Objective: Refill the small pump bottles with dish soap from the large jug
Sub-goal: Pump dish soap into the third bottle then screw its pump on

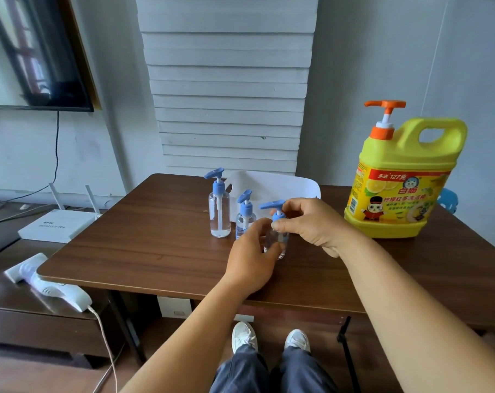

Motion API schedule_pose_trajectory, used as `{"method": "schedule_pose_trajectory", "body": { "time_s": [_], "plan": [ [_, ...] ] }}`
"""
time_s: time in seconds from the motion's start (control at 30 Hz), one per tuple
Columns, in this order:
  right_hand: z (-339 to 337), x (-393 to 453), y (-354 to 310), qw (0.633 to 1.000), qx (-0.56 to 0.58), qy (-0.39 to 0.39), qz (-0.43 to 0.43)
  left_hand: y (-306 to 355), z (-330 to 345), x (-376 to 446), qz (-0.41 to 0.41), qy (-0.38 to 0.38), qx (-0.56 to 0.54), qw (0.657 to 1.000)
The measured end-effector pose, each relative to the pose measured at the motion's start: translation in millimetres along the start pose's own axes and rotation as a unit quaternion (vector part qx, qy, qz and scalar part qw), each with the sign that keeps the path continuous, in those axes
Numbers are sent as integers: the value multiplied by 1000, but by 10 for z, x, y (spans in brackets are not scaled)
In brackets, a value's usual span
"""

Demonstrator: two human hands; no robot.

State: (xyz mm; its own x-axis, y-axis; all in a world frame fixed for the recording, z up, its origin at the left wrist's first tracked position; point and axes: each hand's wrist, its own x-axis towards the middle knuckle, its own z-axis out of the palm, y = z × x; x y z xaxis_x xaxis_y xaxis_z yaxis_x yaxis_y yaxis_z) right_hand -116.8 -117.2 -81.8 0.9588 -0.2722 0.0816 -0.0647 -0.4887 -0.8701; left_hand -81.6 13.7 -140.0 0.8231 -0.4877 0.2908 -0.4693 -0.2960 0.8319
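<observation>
Bottles stand in a row mid-table: the tall bottle (219, 211) at nine o'clock, the middle bottle (244, 215) beside it, the near bottle (277, 236) between your hands. Your left hand (250, 258) grips its clear body; your right hand (306, 222) pinches its blue collar. At three o'clock stands the yellow jug (402, 180) on the table (144, 236).

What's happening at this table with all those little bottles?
A person is working on the nearest small pump bottle: the left hand holds its clear body while the right hand pinches the blue collar under the pump. Two more pump bottles stand behind it, and the big yellow soap jug waits untouched on the right.
</observation>
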Motion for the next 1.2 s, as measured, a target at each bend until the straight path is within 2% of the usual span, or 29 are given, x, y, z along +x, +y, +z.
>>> {"method": "schedule_pose_trajectory", "body": {
  "time_s": [0.07, 0.13, 0.23, 0.4, 0.67, 0.8, 0.87, 0.97, 1.0, 1.2],
  "plan": [
    [20, 13, -4, 999, -30, 34, -2, -3, 14, 6, 4, 2, 6, 1000],
    [41, 25, -12, 998, -49, 34, 4, -2, 18, 3, 6, 0, 12, 1000],
    [4, 23, -10, 1000, 16, -6, 9, -3, 20, 0, 9, 0, 13, 1000],
    [14, 44, 3, 999, -8, 44, -8, -2, 23, 10, 9, 4, 15, 1000],
    [-77, -29, -61, 997, -56, -26, -46, 29, 13, -6, 18, -17, 22, 999],
    [-117, -48, -58, 996, 2, -77, -39, 19, 18, -7, 22, -22, 27, 999],
    [-102, -31, -59, 997, -22, -60, -37, 9, 21, 1, 24, -19, 28, 999],
    [-51, -2, -83, 988, -146, 9, -39, 8, 16, 2, 25, -16, 31, 999],
    [-47, 4, -90, 988, -150, 20, -42, 10, 17, -1, 27, -17, 31, 999],
    [-129, -16, -115, 996, 45, -52, -56, 3, 18, 1, 29, -17, 32, 999]
  ]
}}
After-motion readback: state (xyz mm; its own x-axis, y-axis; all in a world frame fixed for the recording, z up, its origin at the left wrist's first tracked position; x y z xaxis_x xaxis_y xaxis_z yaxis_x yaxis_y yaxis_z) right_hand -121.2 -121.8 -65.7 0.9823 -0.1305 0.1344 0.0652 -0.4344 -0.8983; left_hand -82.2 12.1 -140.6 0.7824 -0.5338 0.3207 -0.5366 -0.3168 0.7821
